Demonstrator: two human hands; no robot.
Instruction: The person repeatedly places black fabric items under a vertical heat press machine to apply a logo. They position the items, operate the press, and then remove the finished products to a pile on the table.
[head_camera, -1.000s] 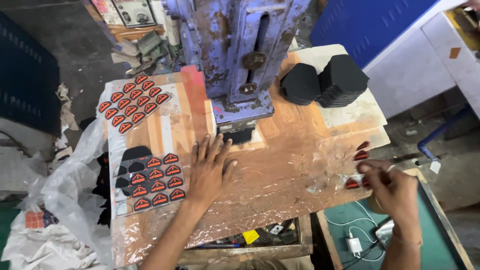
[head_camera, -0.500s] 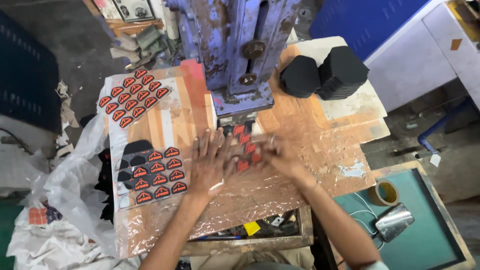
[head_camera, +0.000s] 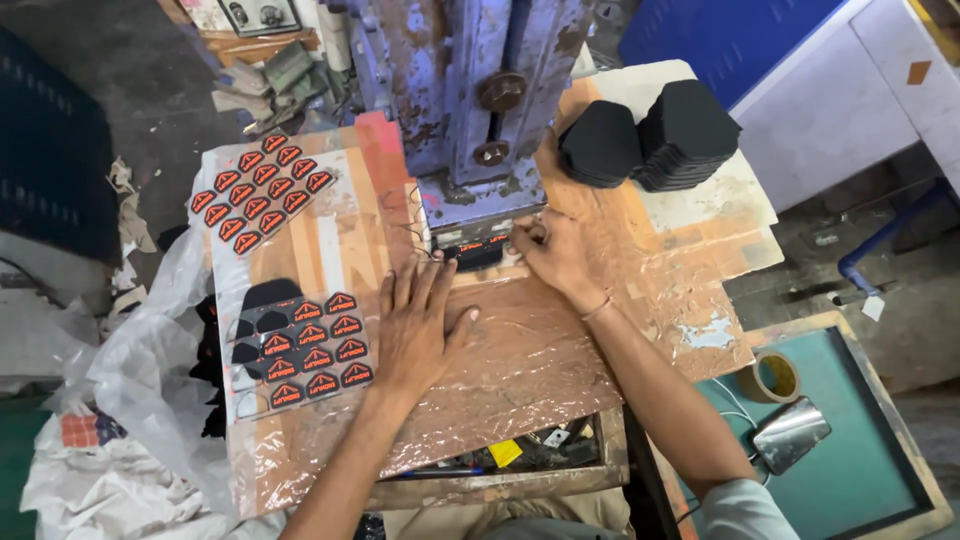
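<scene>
Seen from above at a cluttered workshop press: left hand (head_camera: 420, 325) pressed flat and open on the film-wrapped worktop (head_camera: 560, 360), fingers spread, gripping nothing. Right hand (head_camera: 548, 250) reaching to the foot of the blue, rust-flecked press (head_camera: 480, 90), fingertips pinching at a small black-and-red patch (head_camera: 478, 248) lying under the press head; grip looks loose, though whether fully closed on the patch cannot be told.

Judging by the layout, well under way but far from over. Already laid out: 1 sheet of finished red-and-black badges (head_camera: 258, 192) at the far left of the worktop, and a second, partly filled sheet (head_camera: 305, 350) just beside the left hand, with several plain black blanks at its left edge showing no red. Yet to be handled, apparently: 2 stacks of black shaped pieces (head_camera: 650, 135) standing to the right of the press, well apart from both hands.

Worktop wrapped in crinkled clear film over orange-brown board, scuffed and patched with white at the right. Open tray of odds and ends (head_camera: 520, 455) under the front edge. Crumpled plastic bag (head_camera: 130, 400) hanging at the left; roll of tape (head_camera: 775, 375) and a metal cup (head_camera: 790, 432) on a green surface at the right. Concrete floor, blue panel behind.
</scene>
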